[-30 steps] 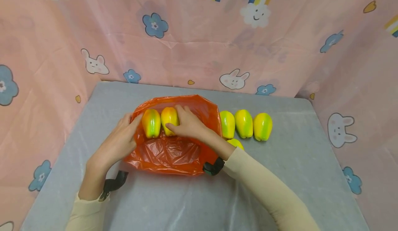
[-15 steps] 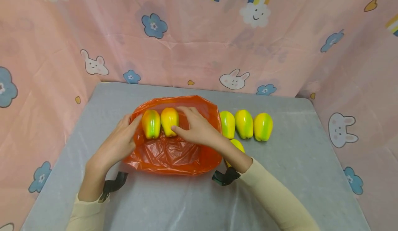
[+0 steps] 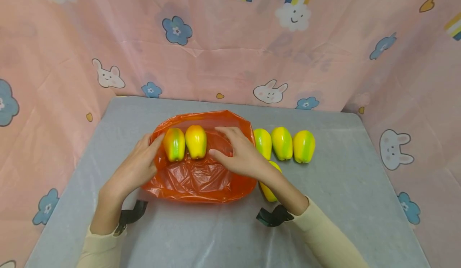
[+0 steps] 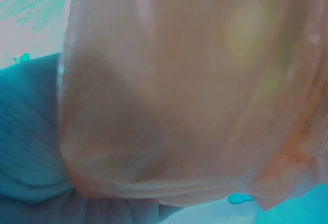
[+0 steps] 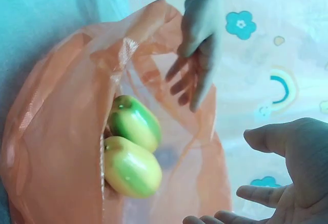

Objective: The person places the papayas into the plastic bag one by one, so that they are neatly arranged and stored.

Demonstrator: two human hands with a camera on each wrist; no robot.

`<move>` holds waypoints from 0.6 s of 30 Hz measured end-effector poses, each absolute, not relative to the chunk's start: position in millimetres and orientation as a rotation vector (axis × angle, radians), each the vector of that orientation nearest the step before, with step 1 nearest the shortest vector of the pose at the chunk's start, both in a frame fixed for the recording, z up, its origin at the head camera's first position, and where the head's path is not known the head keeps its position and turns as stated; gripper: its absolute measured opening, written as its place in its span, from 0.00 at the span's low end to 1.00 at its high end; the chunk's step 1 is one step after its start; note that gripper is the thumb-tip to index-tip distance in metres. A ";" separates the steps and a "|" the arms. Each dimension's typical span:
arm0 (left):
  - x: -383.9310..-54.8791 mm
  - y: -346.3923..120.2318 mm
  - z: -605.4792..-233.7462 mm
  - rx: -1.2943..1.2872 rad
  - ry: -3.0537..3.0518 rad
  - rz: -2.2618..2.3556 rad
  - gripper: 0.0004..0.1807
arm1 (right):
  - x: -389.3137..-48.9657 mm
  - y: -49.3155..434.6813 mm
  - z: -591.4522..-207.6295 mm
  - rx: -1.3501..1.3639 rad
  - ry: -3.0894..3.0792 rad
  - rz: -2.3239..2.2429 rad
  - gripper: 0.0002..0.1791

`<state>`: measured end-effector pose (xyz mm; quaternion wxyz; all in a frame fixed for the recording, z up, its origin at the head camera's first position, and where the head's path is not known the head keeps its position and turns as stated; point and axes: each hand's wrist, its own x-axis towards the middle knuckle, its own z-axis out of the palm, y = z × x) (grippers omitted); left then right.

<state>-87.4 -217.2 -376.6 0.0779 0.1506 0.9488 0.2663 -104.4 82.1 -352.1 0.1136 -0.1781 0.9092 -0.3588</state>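
Observation:
An orange-red plastic bag (image 3: 201, 182) lies on the table with its mouth spread wide. Inside it, two glossy yellow-green papayas (image 3: 196, 142) rest side by side, and the right wrist view shows the same papayas (image 5: 134, 165) near the bag's wall. My left hand (image 3: 135, 164) holds the bag's left rim; in the right wrist view some of its fingers show through the thin film. Over the right part of the mouth is my right hand (image 3: 241, 152), thumb and fingers spread apart with nothing between them. Orange film (image 4: 179, 106) fills most of the left wrist view.
To the right of the bag, three papayas (image 3: 282, 143) stand in a row. Another papaya (image 3: 268, 192) lies nearer, partly hidden under my right forearm. A grey cover (image 3: 345, 188) spreads over the table. Behind rises a pink printed curtain (image 3: 219, 51).
My right hand has let go of the right-hand papaya inside the bag and drawn back to the right, fingers opening. The left hand and the bag stay nearly still.

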 end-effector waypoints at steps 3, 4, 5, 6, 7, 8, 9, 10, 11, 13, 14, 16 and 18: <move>-86.7 -217.3 -376.4 0.469 2.854 0.801 0.44 | -98.8 86.8 -349.4 -0.524 2.671 -1.078 0.38; -86.6 -217.3 -376.2 0.471 2.856 0.800 0.44 | -96.9 88.5 -348.6 -0.525 2.675 -1.086 0.38; -86.4 -217.3 -376.1 0.472 2.857 0.798 0.44 | -95.1 90.1 -347.9 -0.526 2.678 -1.094 0.38; -86.4 -217.3 -376.1 0.473 2.859 0.796 0.44 | -93.3 91.7 -347.5 -0.523 2.682 -1.104 0.37; -86.4 -217.3 -376.0 0.475 2.860 0.795 0.44 | -91.6 93.4 -347.3 -0.519 2.683 -1.118 0.36; -86.5 -217.3 -376.1 0.476 2.862 0.791 0.44 | -90.0 94.9 -347.1 -0.515 2.683 -1.133 0.36; -86.5 -217.3 -376.1 0.477 2.864 0.787 0.44 | -88.6 96.3 -347.1 -0.510 2.686 -1.150 0.35; -86.4 -217.3 -376.1 0.475 2.864 0.786 0.44 | -87.3 97.7 -347.5 -0.511 2.689 -1.167 0.34; -86.4 -217.3 -376.2 0.474 2.863 0.786 0.45 | -86.1 98.7 -347.7 -0.509 2.688 -1.185 0.34; -86.3 -217.1 -376.1 0.475 2.862 0.787 0.44 | -84.0 101.1 -348.6 -0.506 2.689 -1.216 0.33; -86.3 -217.1 -376.1 0.472 2.859 0.787 0.44 | -83.1 102.3 -349.1 -0.503 2.694 -1.224 0.33; -86.4 -217.3 -376.4 0.470 2.855 0.789 0.44 | -81.5 104.9 -350.1 -0.503 2.703 -1.239 0.33; -86.6 -217.5 -376.9 0.471 2.851 0.792 0.44 | -79.7 108.0 -350.7 -0.502 2.706 -1.255 0.32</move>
